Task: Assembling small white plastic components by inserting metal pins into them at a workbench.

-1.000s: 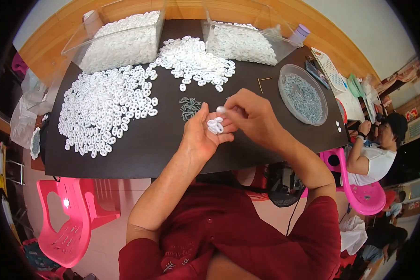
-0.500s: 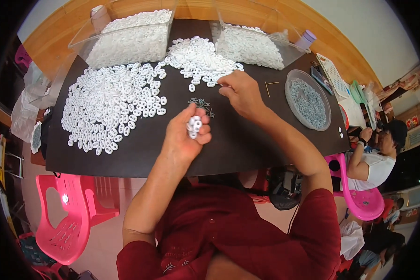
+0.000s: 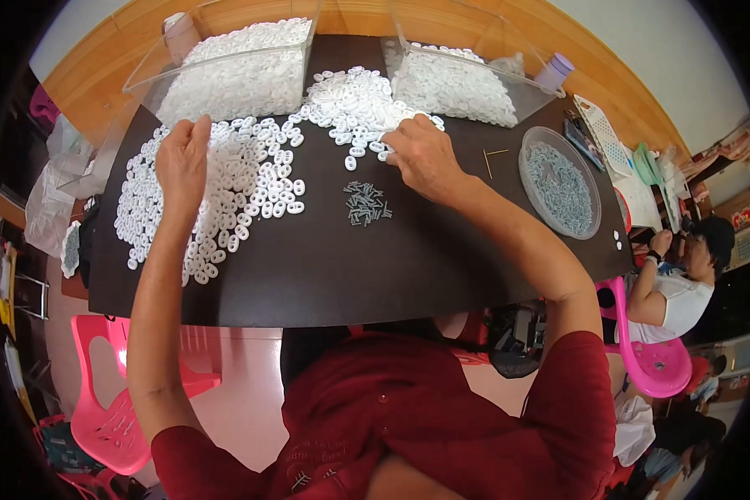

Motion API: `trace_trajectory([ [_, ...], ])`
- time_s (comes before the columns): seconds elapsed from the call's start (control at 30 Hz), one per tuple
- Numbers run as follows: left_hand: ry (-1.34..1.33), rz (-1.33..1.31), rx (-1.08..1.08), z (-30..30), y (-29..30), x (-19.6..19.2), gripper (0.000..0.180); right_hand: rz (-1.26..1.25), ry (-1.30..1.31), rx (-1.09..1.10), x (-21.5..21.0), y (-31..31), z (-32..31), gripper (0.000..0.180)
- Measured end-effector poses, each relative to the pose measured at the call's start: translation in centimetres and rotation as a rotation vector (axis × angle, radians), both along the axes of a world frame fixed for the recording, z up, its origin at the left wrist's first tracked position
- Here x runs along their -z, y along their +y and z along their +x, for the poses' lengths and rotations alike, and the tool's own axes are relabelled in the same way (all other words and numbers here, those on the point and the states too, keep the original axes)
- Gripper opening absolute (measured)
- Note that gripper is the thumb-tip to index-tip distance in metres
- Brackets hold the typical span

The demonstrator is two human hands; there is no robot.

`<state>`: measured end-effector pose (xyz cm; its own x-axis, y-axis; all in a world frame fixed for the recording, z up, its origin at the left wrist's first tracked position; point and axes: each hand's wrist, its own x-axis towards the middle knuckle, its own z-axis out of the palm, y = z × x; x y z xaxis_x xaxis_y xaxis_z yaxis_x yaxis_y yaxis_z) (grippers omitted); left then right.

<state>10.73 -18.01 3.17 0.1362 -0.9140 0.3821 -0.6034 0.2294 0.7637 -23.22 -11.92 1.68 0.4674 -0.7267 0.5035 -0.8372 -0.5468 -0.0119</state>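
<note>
Over the left pile of white oval two-hole plastic pieces [image 3: 225, 171] is my left hand [image 3: 183, 162], its fingers curled closed; whatever they hold is hidden behind them. My right hand [image 3: 422, 158] reaches the near right edge of the middle pile of white pieces [image 3: 354, 96]. Its fingers are bent and pressed together at the pieces there, and the hand hides what lies between the fingertips. Between the two hands, a small heap of grey screws [image 3: 365, 204] lies on the dark table [image 3: 308, 275].
Two clear bins, left [image 3: 242, 83] and right [image 3: 454, 87], hold more white pieces at the back. A round tub of screws [image 3: 558, 187] stands right, beside two thin brass-coloured rods [image 3: 489, 162]. A pink chair [image 3: 112, 417] is at left; another person [image 3: 671, 287] sits at far right.
My left hand, which held several white pieces palm-up near the screws, has moved left and away over the left pile. The screw heap is now uncovered. My right hand stays by the middle pile.
</note>
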Motion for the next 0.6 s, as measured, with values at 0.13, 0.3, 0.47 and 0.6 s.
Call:
trace_trajectory([
  [0.13, -0.641, -0.438, -0.181, 0.4, -0.4, 0.8, 0.023, 0.012, 0.018, -0.008, 0.0, 0.0, 0.2, 0.027],
  [0.3, -0.374, -0.421, 0.246, -6.0, 2.0, 0.8, 0.022, 0.022, 0.088, -0.052, -0.1, -0.2, 0.5, 0.027],
  [0.47, -0.472, -0.256, 0.461, -11.8, 2.5, 1.5, 0.035, 0.007, 0.071, -0.052, 0.0, -0.1, 0.9, 0.027],
  [0.6, -0.568, -0.252, 0.484, -13.5, 1.7, 2.5, 0.035, -0.023, -0.009, -0.017, 0.4, -0.2, 0.3, 0.028],
])
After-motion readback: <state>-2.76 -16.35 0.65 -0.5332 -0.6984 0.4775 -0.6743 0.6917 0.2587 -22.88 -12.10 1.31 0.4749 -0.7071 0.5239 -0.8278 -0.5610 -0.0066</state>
